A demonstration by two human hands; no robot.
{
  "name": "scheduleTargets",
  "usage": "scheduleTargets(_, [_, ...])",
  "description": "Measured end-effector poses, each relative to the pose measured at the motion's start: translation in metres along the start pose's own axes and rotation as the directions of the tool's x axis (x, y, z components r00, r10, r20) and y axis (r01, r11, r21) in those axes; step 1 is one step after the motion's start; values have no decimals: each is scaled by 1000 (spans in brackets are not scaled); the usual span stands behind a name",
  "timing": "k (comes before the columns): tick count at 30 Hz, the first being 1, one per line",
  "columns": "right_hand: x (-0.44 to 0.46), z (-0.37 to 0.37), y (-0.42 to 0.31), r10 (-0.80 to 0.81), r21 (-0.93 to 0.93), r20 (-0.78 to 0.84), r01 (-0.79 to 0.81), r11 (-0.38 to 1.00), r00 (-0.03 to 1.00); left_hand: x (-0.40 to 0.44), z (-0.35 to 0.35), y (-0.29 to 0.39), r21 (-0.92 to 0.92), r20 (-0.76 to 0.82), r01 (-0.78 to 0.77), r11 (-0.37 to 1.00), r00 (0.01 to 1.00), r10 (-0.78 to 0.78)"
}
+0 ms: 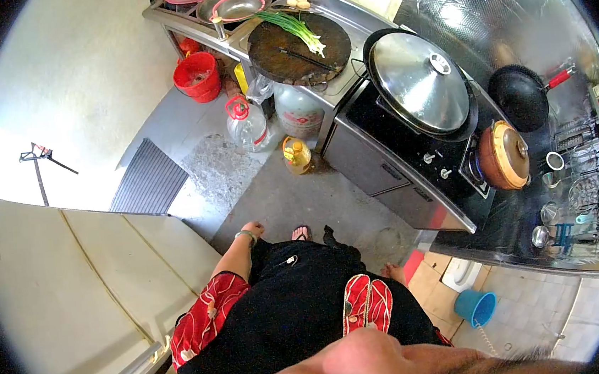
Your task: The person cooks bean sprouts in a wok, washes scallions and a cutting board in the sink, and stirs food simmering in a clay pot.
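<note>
My left hand (pixel 252 229) hangs at my side below a bracelet, close to the white cabinet-like surface on the left. Its fingers look loosely apart, and nothing shows in them. On the other side, my right hand (pixel 395 273) shows only in part beside my black clothing (pixel 301 286). Its fingertips point outward, with no object visible in them. Ahead of me, spring onions (pixel 294 31) lie on a round wooden chopping board (pixel 271 61), along with a dark knife (pixel 307 59). Neither hand touches them.
A lidded wok (pixel 420 80) and brown pot (pixel 503 158) sit on the stove (pixel 409 135). A frying pan (pixel 520 100) hangs behind. An oil bottle (pixel 297 156), clear jug (pixel 246 127), red bucket (pixel 197 78) and blue bucket (pixel 475 307) stand on the floor. A metal basin (pixel 237 7) is far left.
</note>
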State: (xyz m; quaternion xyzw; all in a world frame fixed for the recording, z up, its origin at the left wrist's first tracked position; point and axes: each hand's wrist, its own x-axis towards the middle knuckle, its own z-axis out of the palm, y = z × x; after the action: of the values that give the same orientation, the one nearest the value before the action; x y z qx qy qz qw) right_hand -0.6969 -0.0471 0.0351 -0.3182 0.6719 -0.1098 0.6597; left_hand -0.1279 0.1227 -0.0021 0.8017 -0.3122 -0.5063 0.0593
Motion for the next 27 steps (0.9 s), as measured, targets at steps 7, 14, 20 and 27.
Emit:
scheduleTargets(7, [16, -11, 0, 27, -19, 41, -26, 999, 999, -1, 6, -10, -166, 24, 80, 983, 997, -77])
scheduleTargets(14, [21, -10, -7, 72, -147, -41, -77, 986, 997, -9, -5, 21, -38, 10, 23, 999, 1000, -22])
scheduleTargets(20, [27, -5, -14, 12, 37, 83, -15, 999, 997, 9, 5, 15, -83, 9, 25, 996, 1000, -24])
scheduleTargets(27, [5, 10, -28, 46, -145, -20, -49, 988, 999, 6, 5, 13, -47, 42, 9, 999, 999, -7])
